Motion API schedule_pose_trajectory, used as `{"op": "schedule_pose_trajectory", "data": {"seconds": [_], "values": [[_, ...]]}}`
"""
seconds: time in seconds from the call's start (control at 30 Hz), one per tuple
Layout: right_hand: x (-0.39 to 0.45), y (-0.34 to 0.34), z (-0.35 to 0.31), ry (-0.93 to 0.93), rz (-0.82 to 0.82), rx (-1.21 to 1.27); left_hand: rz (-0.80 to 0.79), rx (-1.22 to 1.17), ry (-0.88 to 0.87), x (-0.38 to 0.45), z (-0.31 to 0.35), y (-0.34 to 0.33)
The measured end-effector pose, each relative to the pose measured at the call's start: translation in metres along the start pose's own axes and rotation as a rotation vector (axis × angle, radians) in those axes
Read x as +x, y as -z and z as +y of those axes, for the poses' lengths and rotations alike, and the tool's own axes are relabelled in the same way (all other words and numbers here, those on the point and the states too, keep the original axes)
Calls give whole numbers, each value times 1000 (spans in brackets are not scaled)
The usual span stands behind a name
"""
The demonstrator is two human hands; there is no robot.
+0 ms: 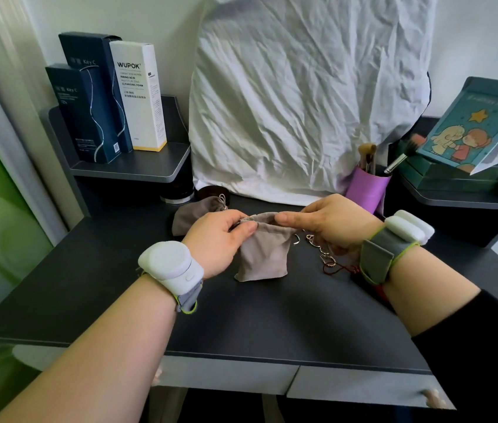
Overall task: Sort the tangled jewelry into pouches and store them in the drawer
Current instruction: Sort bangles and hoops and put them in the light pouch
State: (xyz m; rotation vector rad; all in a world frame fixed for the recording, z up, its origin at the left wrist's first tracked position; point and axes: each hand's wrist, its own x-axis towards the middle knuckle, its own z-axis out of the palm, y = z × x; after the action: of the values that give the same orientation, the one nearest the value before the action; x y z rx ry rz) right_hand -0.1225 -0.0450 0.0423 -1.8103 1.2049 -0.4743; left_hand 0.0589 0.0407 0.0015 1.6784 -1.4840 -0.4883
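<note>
Right now I have both hands on the grey pouch (262, 254), which stands near the middle of the dark counter (241, 315) with its bottom edge resting on the surface. My left hand (217, 242) pinches the left side of the pouch's mouth, fingers (246, 228) closed on the fabric rim. My right hand (330, 221) pinches the right side of the same rim, thumb and fingers pressed together on the cloth. Between the two grips the top edge is stretched taut.

Just to the right of the pouch, partly under my right wrist, the tangled jewelry (324, 254) lies on the counter: thin metal loops and a dark red cord. A second grey pouch (196, 212) lies behind my left hand, its drawstring end toward the back. The drawer (363, 384) front shows below the counter's near edge, with a pale knob (432, 398) at the lower right.
</note>
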Motion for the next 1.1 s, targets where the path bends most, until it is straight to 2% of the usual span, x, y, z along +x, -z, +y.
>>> {"op": "schedule_pose_trajectory", "data": {"seconds": [0.13, 0.27, 0.37, 0.53, 0.73, 0.9, 1.0, 1.1], "values": [[-3, 12, 3, -13, -86, -29, 72, 101, 38, 2, -4, 2], [-2, 17, 10, 1, -56, 133, 140, 39, 77, 3, -7, 5], [1, 16, 14, 14, -4, 342, 167, -162, 131, 3, -7, 5], [4, 10, 18, 45, 100, 582, 147, -664, 309, 3, -2, 3], [6, -3, 16, 51, -9, 939, 40, -1181, 396, 3, 11, 0], [5, -8, 13, 15, 14, 1076, 44, -1393, 479, 3, 11, -1], [5, -10, 14, -10, 64, 1031, 78, -1441, 512, 3, 9, -1], [3, -14, 14, -33, 38, 954, 92, -1487, 523, 4, 11, -3]]}}
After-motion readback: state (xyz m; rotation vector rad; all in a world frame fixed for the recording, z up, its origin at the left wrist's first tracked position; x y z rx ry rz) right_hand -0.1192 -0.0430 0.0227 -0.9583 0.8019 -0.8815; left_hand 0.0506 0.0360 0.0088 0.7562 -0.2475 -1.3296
